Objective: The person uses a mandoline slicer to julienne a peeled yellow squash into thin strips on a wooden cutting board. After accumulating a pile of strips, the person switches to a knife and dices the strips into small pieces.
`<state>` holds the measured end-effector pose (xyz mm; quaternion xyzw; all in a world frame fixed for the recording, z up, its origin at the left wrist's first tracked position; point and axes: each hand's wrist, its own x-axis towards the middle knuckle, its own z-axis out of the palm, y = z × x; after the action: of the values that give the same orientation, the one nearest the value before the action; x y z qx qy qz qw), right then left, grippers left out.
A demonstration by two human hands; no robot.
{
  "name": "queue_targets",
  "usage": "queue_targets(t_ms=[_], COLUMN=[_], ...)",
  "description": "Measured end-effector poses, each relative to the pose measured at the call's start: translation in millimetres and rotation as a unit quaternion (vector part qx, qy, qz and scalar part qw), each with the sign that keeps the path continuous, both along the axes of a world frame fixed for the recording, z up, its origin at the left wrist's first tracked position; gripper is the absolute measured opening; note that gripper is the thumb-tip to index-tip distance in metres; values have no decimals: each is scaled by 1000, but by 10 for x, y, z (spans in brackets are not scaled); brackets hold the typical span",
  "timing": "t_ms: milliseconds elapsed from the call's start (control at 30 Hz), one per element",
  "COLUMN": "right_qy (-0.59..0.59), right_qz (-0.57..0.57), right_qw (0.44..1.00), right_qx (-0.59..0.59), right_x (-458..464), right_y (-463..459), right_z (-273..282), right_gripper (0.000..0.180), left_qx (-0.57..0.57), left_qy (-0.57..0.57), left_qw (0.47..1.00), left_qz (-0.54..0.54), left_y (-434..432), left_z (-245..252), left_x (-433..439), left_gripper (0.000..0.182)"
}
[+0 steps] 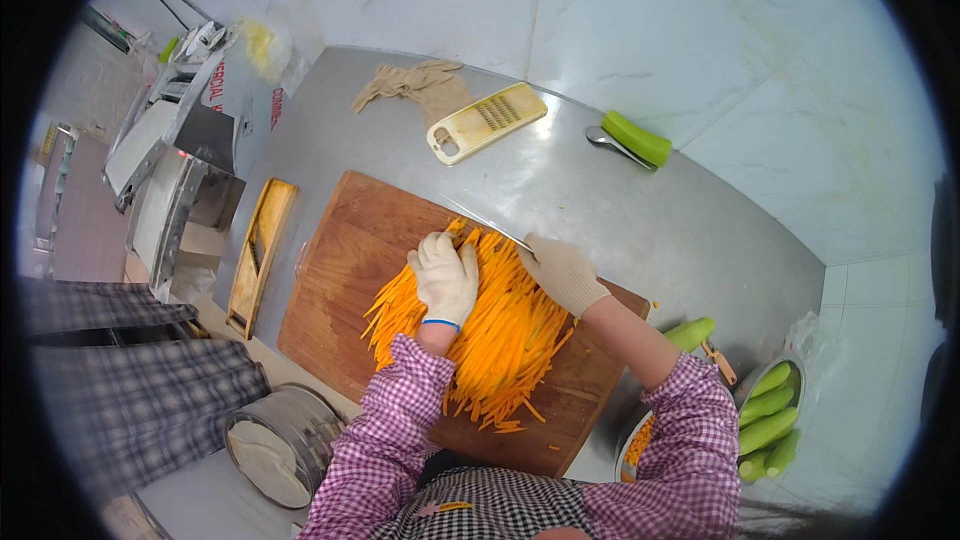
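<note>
A large heap of orange carrot strips (502,330) is spread over a wooden cutting board (352,255). My left hand (448,275), in a white knit glove with a blue cuff edge, presses on the strips at the heap's left part, fingers bent over its far end. In a similar glove, my right hand (561,271) grips a knife at the heap's far right; the handle is hidden in the hand. The thin knife blade (487,221) points left along the far edge of the heap, seen nearly edge-on.
Beyond the board lie a white grater (491,122), a tan cloth (412,86), a green gourd piece (641,141) and a metal utensil (616,146). A wooden slicer (262,255) lies left. To the right are a bowl of green gourds (769,427) and a bowl of orange bits (639,446).
</note>
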<state>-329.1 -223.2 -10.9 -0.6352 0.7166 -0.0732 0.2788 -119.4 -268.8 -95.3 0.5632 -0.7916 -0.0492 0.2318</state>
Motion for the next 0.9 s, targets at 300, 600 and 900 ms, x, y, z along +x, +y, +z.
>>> queue_targets(t_ms=[300, 600, 900], right_qy=[14, 16, 8], right_qz=[-5, -7, 10], right_qw=[1000, 999, 1000], right_qx=[20, 34, 23], right_x=[123, 141, 137], right_y=[-116, -194, -182], right_z=[56, -1, 92], right_gripper=[36, 39, 41], left_qx=[-70, -87, -46], left_qy=[-106, -135, -114], left_qw=[992, 987, 992], left_qz=[15, 7, 30], left_y=[70, 64, 68], left_z=[-74, -113, 11], left_x=[-84, -66, -102], left_gripper=[19, 22, 22])
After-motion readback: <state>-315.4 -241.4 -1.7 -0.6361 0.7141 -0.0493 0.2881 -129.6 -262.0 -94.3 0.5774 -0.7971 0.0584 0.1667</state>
